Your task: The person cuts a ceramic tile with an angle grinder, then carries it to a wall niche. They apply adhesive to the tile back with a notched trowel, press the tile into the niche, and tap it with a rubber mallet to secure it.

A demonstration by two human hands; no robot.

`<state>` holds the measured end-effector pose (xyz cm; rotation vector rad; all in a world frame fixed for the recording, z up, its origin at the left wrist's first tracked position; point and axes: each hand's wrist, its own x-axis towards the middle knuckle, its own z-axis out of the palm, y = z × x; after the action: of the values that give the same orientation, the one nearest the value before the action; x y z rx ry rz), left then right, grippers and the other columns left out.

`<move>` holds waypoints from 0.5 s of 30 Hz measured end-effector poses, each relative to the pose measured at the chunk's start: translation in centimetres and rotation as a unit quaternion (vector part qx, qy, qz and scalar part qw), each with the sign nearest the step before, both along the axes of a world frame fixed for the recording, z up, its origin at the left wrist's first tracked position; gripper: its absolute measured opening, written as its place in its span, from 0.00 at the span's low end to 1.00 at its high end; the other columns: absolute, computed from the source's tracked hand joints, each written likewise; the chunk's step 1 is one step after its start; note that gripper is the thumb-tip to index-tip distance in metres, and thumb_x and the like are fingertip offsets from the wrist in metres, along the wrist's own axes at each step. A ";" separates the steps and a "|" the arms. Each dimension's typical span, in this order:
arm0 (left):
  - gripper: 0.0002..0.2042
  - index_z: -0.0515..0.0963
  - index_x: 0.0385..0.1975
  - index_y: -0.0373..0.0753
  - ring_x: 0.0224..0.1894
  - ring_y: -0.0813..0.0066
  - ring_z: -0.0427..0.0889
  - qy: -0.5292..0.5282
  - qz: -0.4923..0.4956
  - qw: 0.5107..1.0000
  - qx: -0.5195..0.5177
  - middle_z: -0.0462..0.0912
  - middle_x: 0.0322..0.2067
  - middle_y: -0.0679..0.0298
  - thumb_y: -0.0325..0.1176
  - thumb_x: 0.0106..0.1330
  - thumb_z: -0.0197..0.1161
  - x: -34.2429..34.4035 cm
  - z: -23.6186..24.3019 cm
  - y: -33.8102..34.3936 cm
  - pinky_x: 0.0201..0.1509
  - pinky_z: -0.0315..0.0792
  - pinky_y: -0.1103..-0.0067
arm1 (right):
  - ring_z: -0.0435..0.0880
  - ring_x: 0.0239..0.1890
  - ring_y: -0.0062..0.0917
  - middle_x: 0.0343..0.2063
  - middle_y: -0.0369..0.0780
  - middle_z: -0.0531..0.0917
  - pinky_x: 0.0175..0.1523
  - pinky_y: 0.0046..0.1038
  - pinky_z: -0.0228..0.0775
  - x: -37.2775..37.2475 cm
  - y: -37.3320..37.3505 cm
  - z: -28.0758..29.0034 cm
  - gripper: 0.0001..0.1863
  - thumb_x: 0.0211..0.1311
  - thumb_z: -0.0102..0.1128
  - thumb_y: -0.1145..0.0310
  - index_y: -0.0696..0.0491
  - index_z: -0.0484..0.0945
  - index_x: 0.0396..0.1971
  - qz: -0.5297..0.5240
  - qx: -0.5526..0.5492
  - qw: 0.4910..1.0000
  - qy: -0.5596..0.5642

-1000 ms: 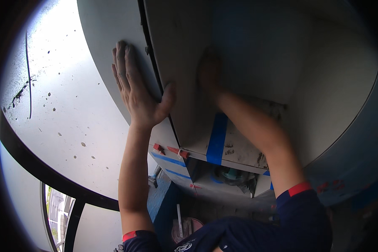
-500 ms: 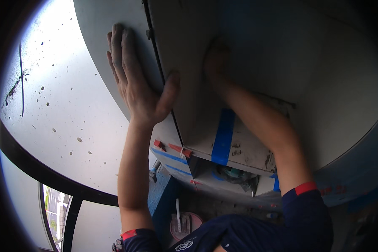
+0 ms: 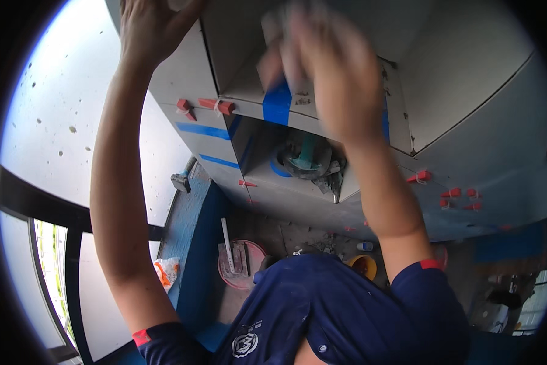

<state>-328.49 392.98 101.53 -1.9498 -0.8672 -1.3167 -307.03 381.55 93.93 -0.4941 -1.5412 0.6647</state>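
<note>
My left hand (image 3: 153, 29) is raised at the upper left against a pale grey tile panel (image 3: 179, 76). Its thumb stands apart, and the top of the picture cuts off the fingertips. Motion smears my right hand (image 3: 331, 70) in front of the recess between the panels, so its fingers and anything in them cannot be made out. Just below it, blue tape (image 3: 277, 106) crosses the edge of a tiled shelf. Red tile-levelling wedges (image 3: 217, 106) sit at the corner joint under my left hand.
A lower niche holds a clear, rounded object with a teal part (image 3: 307, 157). On a blue ledge (image 3: 191, 210) lies a hammer-like tool (image 3: 182, 179). A pink basin (image 3: 258, 252) and a yellow bucket (image 3: 363, 265) stand on the floor. More red wedges (image 3: 450, 193) stick out at right.
My right hand has come out of the dark recess and is moving in front of it. The view has tilted downward, showing more floor; my left hand appears higher and farther left.
</note>
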 end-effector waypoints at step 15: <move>0.57 0.33 0.76 0.31 0.79 0.41 0.29 0.048 0.040 0.996 0.060 0.32 0.77 0.39 0.49 0.58 0.68 1.4 -0.9 3.3 0.79 0.31 0.53 | 0.85 0.49 0.35 0.45 0.47 0.81 0.54 0.32 0.76 9.0 -9.9 -38.4 0.29 0.66 0.60 0.73 0.63 0.64 0.65 -0.279 -0.357 0.871 -0.192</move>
<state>-327.08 396.30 100.65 -1.8505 -0.7924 -1.1922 -298.07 371.64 55.56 -1.6504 -1.3625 0.6840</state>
